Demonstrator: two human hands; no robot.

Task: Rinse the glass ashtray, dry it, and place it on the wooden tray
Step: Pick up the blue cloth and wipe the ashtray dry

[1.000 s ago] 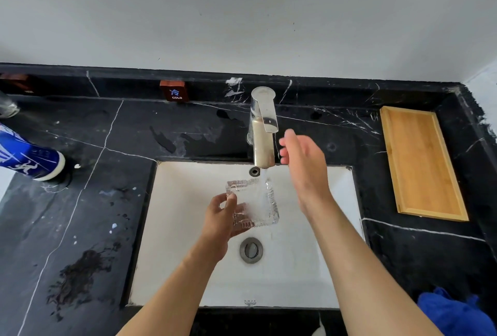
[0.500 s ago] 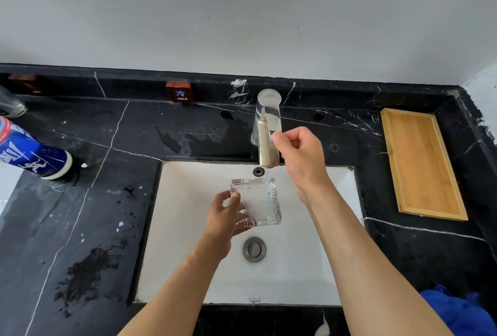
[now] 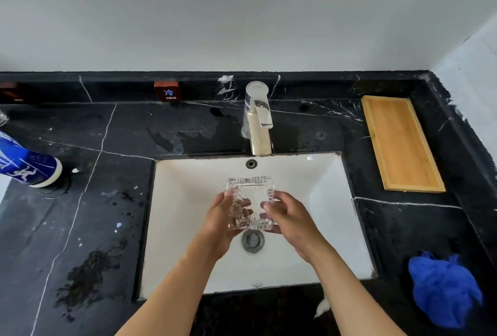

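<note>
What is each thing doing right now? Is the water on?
Faucet: no water seen running.
Glass ashtray: held over the sink, not on the tray.
Left hand: gripping the ashtray.
Right hand: gripping the ashtray.
Sink: drain open.
Wooden tray: empty.
Blue cloth: crumpled, untouched.

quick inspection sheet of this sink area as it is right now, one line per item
surface: black marble counter with wet patches and white specks
job's things: glass ashtray held over the white sink; wooden tray bare, at right
clutter: blue cloth front right; blue can at left; cold tag on the back ledge
grippers: left hand and right hand both grip the ashtray
cables: nothing seen
surroundings: faucet shows no water stream; plain grey wall
</note>
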